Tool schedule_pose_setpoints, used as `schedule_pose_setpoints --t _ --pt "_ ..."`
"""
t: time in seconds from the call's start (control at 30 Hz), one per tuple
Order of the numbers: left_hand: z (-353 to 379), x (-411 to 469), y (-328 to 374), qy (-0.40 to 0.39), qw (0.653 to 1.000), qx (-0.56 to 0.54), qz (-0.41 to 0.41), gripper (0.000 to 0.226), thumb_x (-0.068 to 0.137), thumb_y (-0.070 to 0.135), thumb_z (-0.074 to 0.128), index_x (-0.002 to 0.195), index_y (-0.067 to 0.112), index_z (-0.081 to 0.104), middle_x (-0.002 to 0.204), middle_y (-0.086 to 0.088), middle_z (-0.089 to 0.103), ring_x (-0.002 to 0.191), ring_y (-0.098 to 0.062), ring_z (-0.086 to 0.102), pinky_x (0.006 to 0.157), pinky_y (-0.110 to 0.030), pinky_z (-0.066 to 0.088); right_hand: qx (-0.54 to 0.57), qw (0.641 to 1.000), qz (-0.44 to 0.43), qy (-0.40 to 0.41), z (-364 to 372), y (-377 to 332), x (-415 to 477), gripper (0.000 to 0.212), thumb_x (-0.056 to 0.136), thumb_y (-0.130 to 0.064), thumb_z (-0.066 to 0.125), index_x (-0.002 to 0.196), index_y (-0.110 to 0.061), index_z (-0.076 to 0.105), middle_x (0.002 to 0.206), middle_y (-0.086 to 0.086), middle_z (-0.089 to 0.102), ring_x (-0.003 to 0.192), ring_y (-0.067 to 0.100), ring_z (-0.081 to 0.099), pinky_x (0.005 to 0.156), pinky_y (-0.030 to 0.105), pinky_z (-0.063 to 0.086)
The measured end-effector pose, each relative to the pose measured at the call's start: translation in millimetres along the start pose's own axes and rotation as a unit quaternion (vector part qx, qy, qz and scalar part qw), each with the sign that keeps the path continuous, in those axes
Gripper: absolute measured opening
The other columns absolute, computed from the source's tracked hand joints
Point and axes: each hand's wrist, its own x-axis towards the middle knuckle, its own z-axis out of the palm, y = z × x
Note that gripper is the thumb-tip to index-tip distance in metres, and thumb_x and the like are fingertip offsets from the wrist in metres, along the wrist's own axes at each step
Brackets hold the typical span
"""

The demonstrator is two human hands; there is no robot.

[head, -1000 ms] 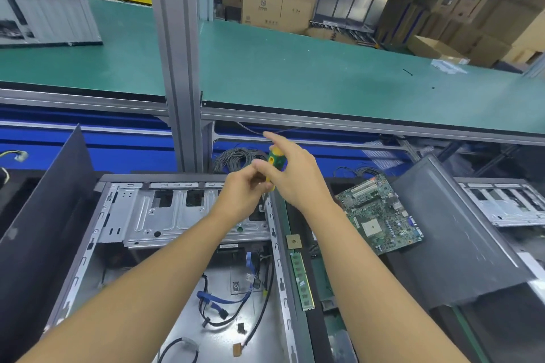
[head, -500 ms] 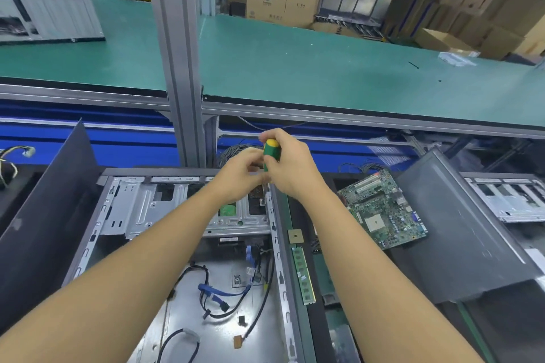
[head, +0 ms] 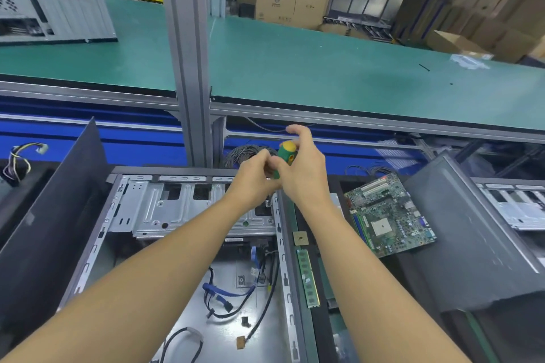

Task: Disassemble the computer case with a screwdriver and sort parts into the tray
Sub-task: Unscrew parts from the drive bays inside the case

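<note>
An open computer case (head: 124,215) lies in front of me, its metal drive cage (head: 177,206) at the far end and loose cables (head: 230,298) on its floor. A green and yellow screwdriver (head: 285,153) stands upright over the cage's right end. My right hand (head: 303,174) grips its handle, forefinger lifted above the yellow cap. My left hand (head: 253,177) pinches the lower handle or shaft. The tip is hidden behind my hands.
Right of the case lie a green motherboard (head: 389,215), a RAM stick (head: 308,277) and a small CPU chip (head: 300,238). A dark side panel (head: 472,233) leans at the right, another panel (head: 53,209) at the left. A green bench (head: 324,68) and grey post (head: 188,53) stand behind.
The camera view has shifted slightly. My right forefinger has lifted off the screwdriver's cap, and the yellow top now shows more; both hands stay at the same spot over the drive cage.
</note>
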Motion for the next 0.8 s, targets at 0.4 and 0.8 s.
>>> schedule_pose_setpoints --t 0.4,0.8 --pt "-13 -3 -11 -0.066 0.996 -0.065 -0.008 0.021 0.087 0.009 0.073 0.101 0.024 0.068 0.093 0.008 0.075 0.090 -0.003 0.070 0.080 -0.017 0.053 -0.059 0.984 -0.068 -0.151 -9 6 11 0.029 0.094 -0.011 0.056 0.115 -0.031 0.051 0.144 -0.006 0.041 0.132 0.016 0.034 0.091 0.029 0.039" --pt "-22 7 -3 -0.126 0.991 -0.040 0.016 0.030 0.086 0.021 0.076 0.108 0.036 0.062 0.106 0.011 0.069 0.101 -0.007 0.066 0.089 -0.025 0.054 -0.061 0.992 -0.044 -0.100 -13 -5 14 0.038 0.095 -0.004 0.054 0.123 -0.029 0.052 0.115 -0.008 0.056 0.097 0.015 0.052 0.065 0.015 0.039"
